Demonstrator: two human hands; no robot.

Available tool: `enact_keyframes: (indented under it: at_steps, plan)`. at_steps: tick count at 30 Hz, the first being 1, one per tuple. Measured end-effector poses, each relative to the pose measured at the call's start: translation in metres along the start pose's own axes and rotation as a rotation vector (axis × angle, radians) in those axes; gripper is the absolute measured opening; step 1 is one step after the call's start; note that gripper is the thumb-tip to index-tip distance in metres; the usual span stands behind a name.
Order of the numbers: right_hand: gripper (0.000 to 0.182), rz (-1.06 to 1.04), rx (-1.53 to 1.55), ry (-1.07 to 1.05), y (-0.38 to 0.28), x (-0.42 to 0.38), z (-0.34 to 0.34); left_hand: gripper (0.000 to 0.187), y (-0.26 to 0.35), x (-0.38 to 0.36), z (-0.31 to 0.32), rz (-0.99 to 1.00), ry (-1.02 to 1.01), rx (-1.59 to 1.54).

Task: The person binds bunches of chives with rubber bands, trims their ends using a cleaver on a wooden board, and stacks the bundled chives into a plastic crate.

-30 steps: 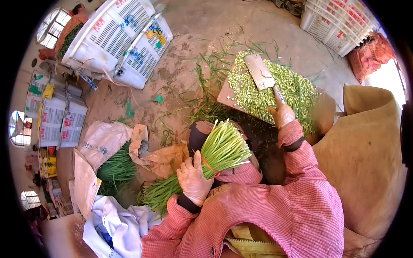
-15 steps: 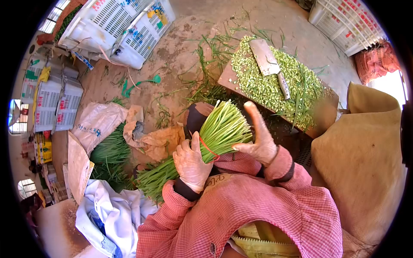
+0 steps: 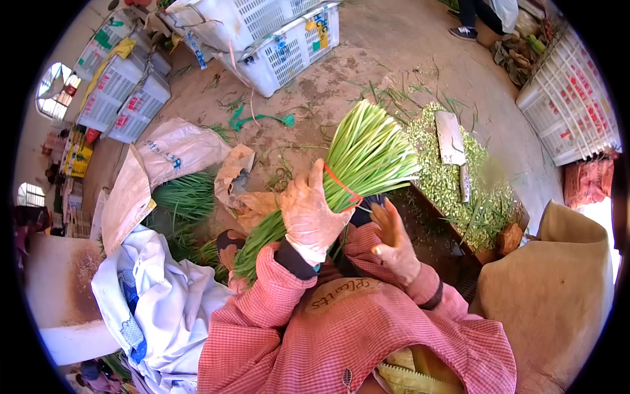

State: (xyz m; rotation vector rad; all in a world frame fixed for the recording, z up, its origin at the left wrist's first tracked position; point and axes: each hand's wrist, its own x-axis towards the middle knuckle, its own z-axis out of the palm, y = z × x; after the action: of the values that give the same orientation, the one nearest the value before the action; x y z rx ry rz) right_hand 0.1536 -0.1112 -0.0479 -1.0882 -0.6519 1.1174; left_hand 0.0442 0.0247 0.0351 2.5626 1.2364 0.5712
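Observation:
In the head view my left hand (image 3: 312, 213), in a thin clear glove, is closed around a bundle of green chives (image 3: 371, 148). A red band (image 3: 341, 186) circles the bundle just beyond my fingers. Its pale cut ends point up and right, and the leafy end trails down left past my forearm. My right hand (image 3: 397, 246) is apart from the bundle, just below its cut ends, with fingers spread and nothing held. A cleaver (image 3: 450, 139) lies on chopped green pieces (image 3: 426, 141) spread over a low board, to the right of the bundle.
White crates (image 3: 289, 56) stand at the back, and another crate stack (image 3: 567, 98) at the right. More chives (image 3: 187, 197) lie by a sack (image 3: 187, 144) at the left. A brown cover (image 3: 545, 289) stands beside me. A person's shoe (image 3: 464, 33) shows far back.
The bundle has risen and moved right with my left hand still around it. My right hand has dropped from beside the cut ends to below them. The camera view has shifted.

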Motion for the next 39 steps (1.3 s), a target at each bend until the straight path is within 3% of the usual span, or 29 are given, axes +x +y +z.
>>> enact_keyframes:
  at_steps: [2,4,6,8,10,11,12,13,14,16,18,20,21,22,23,24,25,26,28,29,31,32,33,34,35,37,39]
  plan:
    - [0.094,-0.125,0.150,0.040,-0.001,0.060,0.024,0.090,0.020,0.000,-0.004,0.014,0.018,0.082]
    - [0.077,0.005,0.510,0.056,-0.027,0.101,0.030,0.096,0.017,-0.019,-0.006,0.106,0.017,0.056]
    - [0.064,0.174,0.583,-0.101,-0.050,0.129,0.022,0.099,-0.029,-0.045,-0.013,0.191,-0.161,-0.120]
    - [0.063,0.244,0.545,-0.191,-0.086,0.142,0.027,0.095,-0.135,-0.079,-0.027,-0.026,-0.914,-0.361]
    - [0.065,0.228,0.475,-0.322,-0.104,0.163,0.034,0.089,-0.199,-0.089,-0.079,-0.123,-1.103,0.139]
    - [0.065,0.245,0.471,-0.344,-0.109,0.173,0.046,0.085,-0.158,-0.064,-0.135,-0.416,-0.715,-0.090]
    - [0.069,0.258,0.417,-0.258,-0.111,0.179,0.057,0.085,-0.164,-0.065,-0.138,-0.357,-0.116,-0.347]
    - [0.071,0.269,0.387,-0.231,-0.117,0.184,0.074,0.089,-0.156,-0.045,-0.146,-0.226,0.190,-0.472]
    - [0.073,0.280,0.358,-0.204,-0.122,0.189,0.091,0.093,-0.145,-0.025,-0.152,-0.089,0.320,-0.558]
    - [0.073,0.129,0.326,-0.566,-0.134,0.183,0.137,0.091,-0.119,0.011,-0.136,-0.019,0.343,-1.018]
    - [0.072,0.190,0.256,-0.777,-0.139,0.191,0.169,0.079,-0.105,0.035,-0.105,-0.027,0.053,-1.262]
    - [0.072,0.061,-0.027,-0.834,-0.139,0.206,0.195,0.069,-0.107,0.031,-0.091,-0.056,0.064,-1.599]
    - [0.072,0.058,-0.010,-0.814,-0.134,0.210,0.206,0.063,-0.113,0.028,-0.085,-0.143,0.095,-1.725]
    - [0.073,-0.070,-0.137,-0.740,-0.128,0.212,0.217,0.063,-0.114,0.025,-0.084,-0.153,0.076,-1.726]
    - [0.073,-0.197,-0.270,-0.670,-0.124,0.212,0.222,0.061,-0.115,0.022,-0.084,-0.212,0.142,-1.826]
    - [0.073,-0.195,-0.271,-0.671,-0.119,0.210,0.219,0.059,-0.116,0.021,-0.086,-0.269,0.220,-1.922]
    - [0.075,-0.016,-0.286,-0.794,-0.113,0.204,0.214,0.046,-0.109,0.018,-0.091,-0.363,0.279,-2.087]
    - [0.076,0.164,-0.303,-0.919,-0.105,0.197,0.209,0.046,-0.114,0.016,-0.095,-0.356,0.296,-2.085]
    - [0.079,0.124,-0.377,-0.974,-0.080,0.180,0.179,0.034,-0.133,0.015,-0.103,-0.433,0.407,-2.208]
    - [0.075,0.180,-0.561,-0.972,-0.063,0.174,0.157,0.027,-0.153,0.014,-0.102,-0.389,0.417,-2.201]
    - [0.057,0.233,-0.961,-0.921,0.000,0.165,0.094,0.028,-0.177,0.006,-0.104,-0.444,0.567,-2.140]
    - [0.043,0.557,-1.014,-0.857,-0.004,0.145,0.078,0.028,-0.188,0.003,-0.106,-0.501,0.696,-2.077]
    - [0.021,0.596,-1.230,-0.806,0.013,0.136,0.051,0.030,-0.197,-0.004,-0.108,-0.443,0.700,-2.018]
    - [0.016,0.537,-1.031,-0.821,0.051,0.136,0.008,0.031,-0.218,-0.012,-0.104,-0.371,0.658,-2.032]
    - [0.018,0.614,-0.881,-0.764,0.030,0.131,0.019,0.031,-0.226,-0.018,-0.102,-0.354,0.714,-2.014]
    - [0.020,0.271,-0.967,-0.558,-0.029,0.134,0.052,0.031,-0.228,-0.032,-0.103,-0.348,0.757,-1.987]
    - [0.022,-0.042,-0.698,-0.500,-0.057,0.157,0.060,0.031,-0.223,-0.041,-0.102,-0.299,0.663,-2.127]
